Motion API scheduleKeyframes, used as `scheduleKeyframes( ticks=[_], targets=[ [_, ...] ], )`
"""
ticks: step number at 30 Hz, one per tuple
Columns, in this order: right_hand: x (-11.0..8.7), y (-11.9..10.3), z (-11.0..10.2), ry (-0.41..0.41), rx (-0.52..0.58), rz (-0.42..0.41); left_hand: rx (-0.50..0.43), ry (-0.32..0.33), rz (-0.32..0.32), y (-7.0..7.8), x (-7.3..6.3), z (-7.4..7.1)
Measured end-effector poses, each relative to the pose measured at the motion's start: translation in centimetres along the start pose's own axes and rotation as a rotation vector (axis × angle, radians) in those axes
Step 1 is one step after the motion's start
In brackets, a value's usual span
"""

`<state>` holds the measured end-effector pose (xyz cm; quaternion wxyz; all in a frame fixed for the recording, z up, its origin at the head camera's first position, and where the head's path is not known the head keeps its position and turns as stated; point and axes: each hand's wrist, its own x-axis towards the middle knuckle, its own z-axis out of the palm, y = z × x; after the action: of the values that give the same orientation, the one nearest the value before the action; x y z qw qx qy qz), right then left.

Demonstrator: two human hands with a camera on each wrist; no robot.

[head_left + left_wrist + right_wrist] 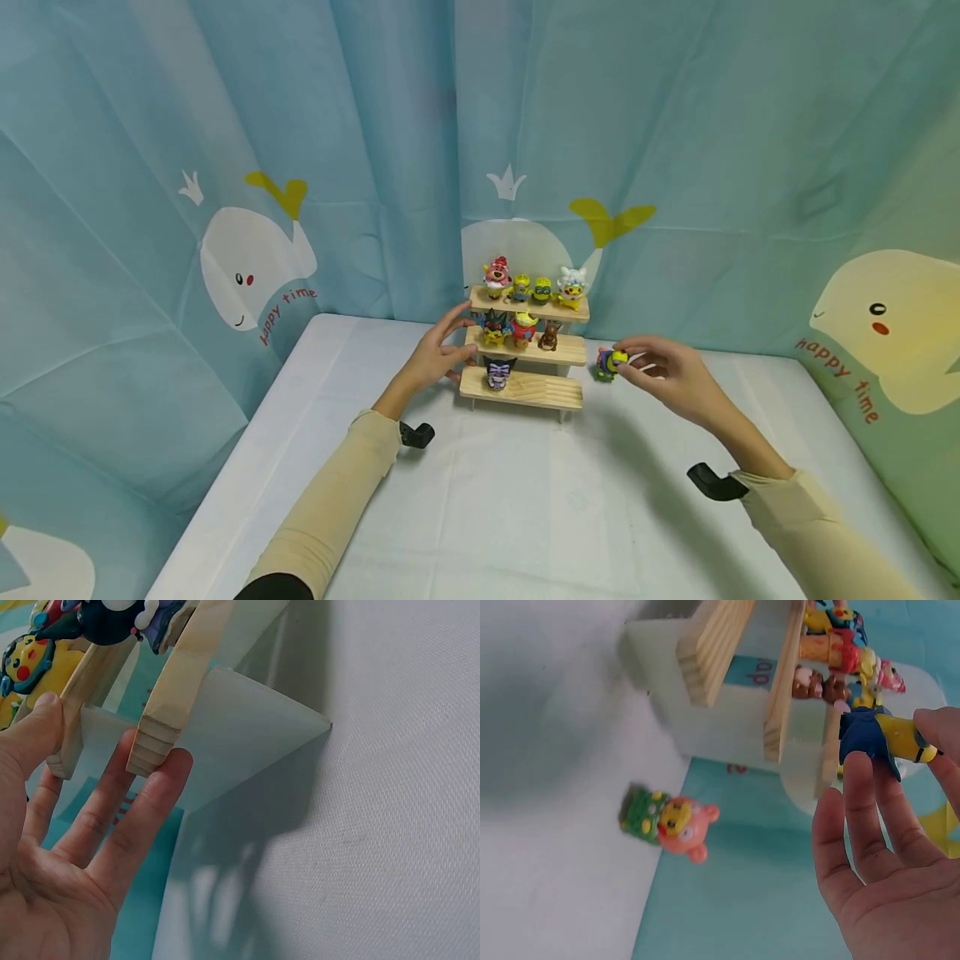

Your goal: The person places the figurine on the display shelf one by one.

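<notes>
A three-tier wooden display stand with pale side panels holds small toy figures. At its left end is my left hand, spread with extended fingers touching the plank ends; in the left wrist view the thumb rests against the middle plank. My right hand, right of the stand, pinches a yellow-and-blue toy figure between thumb and fingers. In the head view this held figure overlaps a green toy figure with a pink eared hood, which stands on the table near the curtain.
Several figures line the top tier, among them a white-hooded one. The middle tier bears a black-eared figure, a red one and a brown one. A purple-and-black figure sits on the bottom tier. A blue curtain hangs behind.
</notes>
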<state>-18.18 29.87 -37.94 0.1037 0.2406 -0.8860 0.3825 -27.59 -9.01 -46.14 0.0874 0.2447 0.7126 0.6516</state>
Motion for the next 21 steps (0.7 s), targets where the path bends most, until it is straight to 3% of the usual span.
scheduleKeyframes(
  ticks=[6,21],
  targets=[
    [0.9,-0.4,1.5,-0.040,0.061,0.000,0.019,0.016,0.002,-1.8,0.7,-0.2],
    [2.2,-0.2,6.0,-0.095,0.215,-0.032,0.008,0.009,0.003,-1.5,0.7,-0.3]
  ],
)
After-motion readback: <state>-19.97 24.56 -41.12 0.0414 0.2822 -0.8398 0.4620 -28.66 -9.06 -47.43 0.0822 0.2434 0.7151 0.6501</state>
